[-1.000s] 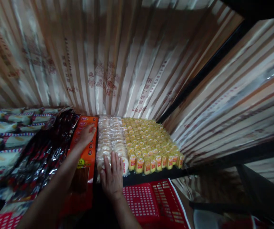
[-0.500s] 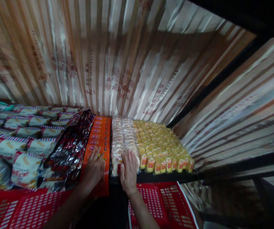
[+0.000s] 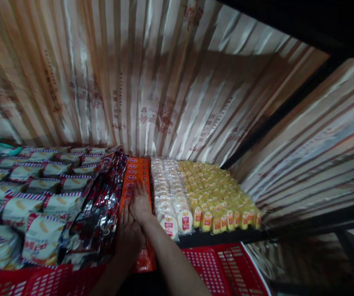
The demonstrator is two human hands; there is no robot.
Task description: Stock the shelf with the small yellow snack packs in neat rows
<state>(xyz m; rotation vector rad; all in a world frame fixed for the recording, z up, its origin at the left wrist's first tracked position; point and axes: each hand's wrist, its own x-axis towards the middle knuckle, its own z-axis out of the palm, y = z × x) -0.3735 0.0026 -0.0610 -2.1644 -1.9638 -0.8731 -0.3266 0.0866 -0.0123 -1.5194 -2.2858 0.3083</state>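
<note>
Orange packets [image 3: 138,166] with oval logos lie in a narrow row on the dark shelf. My right hand [image 3: 140,202] rests flat on them, its fingers stretched toward the back. Just nearer to me, my left hand [image 3: 130,232] lies on the left edge of the same packets, partly overlapped by the right hand and forearm. Fingers of both hands are extended, and neither grasps anything. To the right of the orange row stand clear-wrapped round white cakes [image 3: 168,225]. Dark red shiny packets [image 3: 103,209] lean in a heap on its left.
Yellow wrapped cakes [image 3: 218,195] fill the shelf's right part. White bags with striped edges [image 3: 44,238] stand in rows at left, with green packs [image 3: 6,149] behind. Red baskets [image 3: 217,263] sit below the front edge. A pleated sheet [image 3: 164,74] and black frame bar [image 3: 275,109] enclose the shelf.
My right hand has moved left from the white cakes onto the orange packets. My left hand has drawn slightly nearer to me along the packets. The view has shifted a little.
</note>
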